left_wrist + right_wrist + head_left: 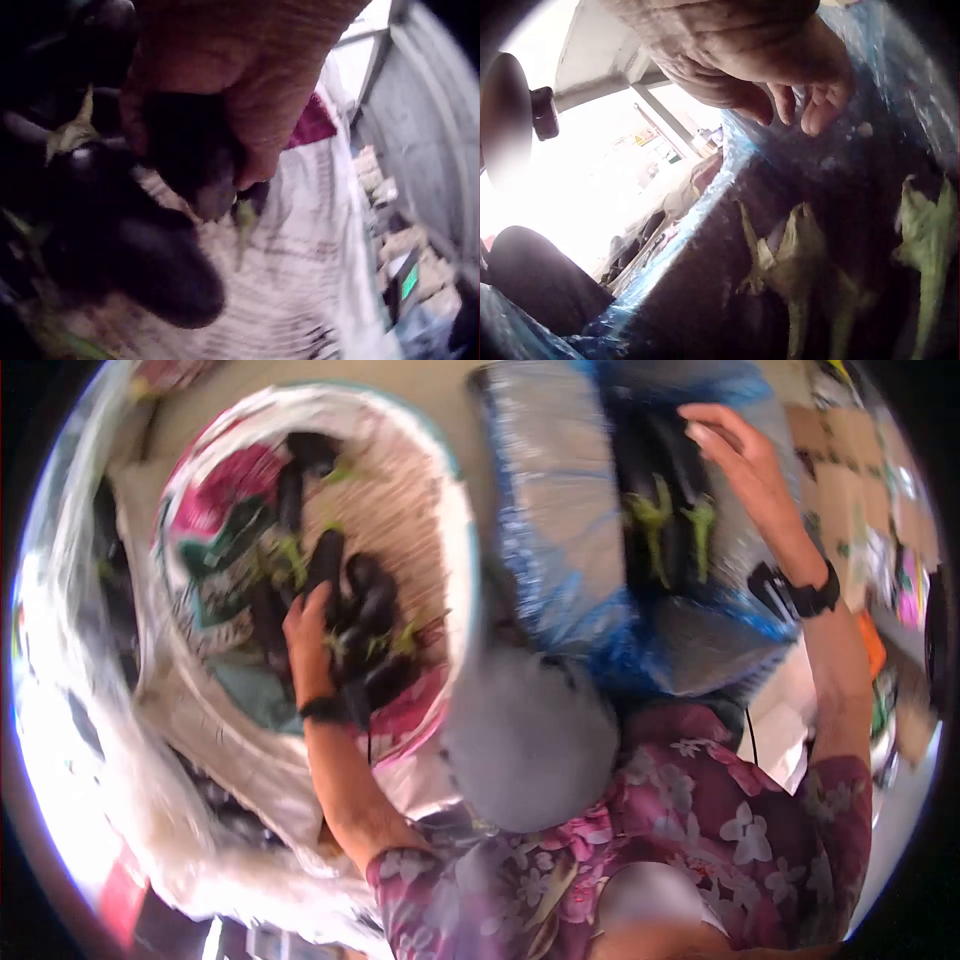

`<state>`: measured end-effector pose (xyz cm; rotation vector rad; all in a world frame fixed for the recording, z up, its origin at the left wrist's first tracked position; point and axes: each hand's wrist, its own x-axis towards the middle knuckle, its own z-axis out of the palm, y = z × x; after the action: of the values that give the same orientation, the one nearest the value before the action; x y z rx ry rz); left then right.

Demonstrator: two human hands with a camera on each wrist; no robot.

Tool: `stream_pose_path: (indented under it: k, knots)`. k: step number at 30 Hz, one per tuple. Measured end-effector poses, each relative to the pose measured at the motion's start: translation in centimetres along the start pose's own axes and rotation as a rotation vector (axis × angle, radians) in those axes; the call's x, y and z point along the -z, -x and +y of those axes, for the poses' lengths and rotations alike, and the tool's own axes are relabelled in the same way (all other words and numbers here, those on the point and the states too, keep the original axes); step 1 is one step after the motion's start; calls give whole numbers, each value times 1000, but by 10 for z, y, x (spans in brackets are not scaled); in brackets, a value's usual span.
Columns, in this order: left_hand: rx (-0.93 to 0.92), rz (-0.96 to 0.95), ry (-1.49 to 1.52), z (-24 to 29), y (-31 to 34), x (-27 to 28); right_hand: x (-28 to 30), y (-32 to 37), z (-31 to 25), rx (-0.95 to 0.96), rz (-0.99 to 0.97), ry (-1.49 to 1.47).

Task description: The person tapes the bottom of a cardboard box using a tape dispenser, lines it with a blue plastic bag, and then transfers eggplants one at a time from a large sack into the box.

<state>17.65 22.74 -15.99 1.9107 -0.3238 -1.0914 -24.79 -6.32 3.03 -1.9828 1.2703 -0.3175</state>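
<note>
On the left, my left hand reaches into a round basket lined with woven sack cloth, among dark purple eggplants with green stems. The left wrist view shows its thumb and fingers gripping one eggplant, while another eggplant lies beside it on the cloth. My right hand, fingers loosely bent and nothing between them, hovers over a box lined with blue plastic. Several eggplants lie side by side in that box; their green stem caps show below the hand in the right wrist view.
Clear plastic sheeting drapes along the far left, with more dark eggplants under and beside it. A grey rounded knee sits between basket and box. Cardboard boxes stack at the right edge.
</note>
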Motion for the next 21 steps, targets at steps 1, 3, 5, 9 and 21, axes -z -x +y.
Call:
stream_pose_path:
  k: [1, 3, 5, 9, 21]
  knots:
    - [33, -11, 194, 5, 5, -1, 9, 2, 0, 20, 9, 2]
    - [58, -76, 446, 23, 23, 0, 20, 10, -4, 28, 39, 2]
    - [-16, -209, 556, 59, 50, -9, 25, 14, -19, 51, -104, -82]
    - [-203, -486, 444, 131, 88, -54, 3, 27, -108, -115, -144, -531]
    - [-566, -932, -415, 223, 89, -152, 11, 43, -12, -73, -68, -131]
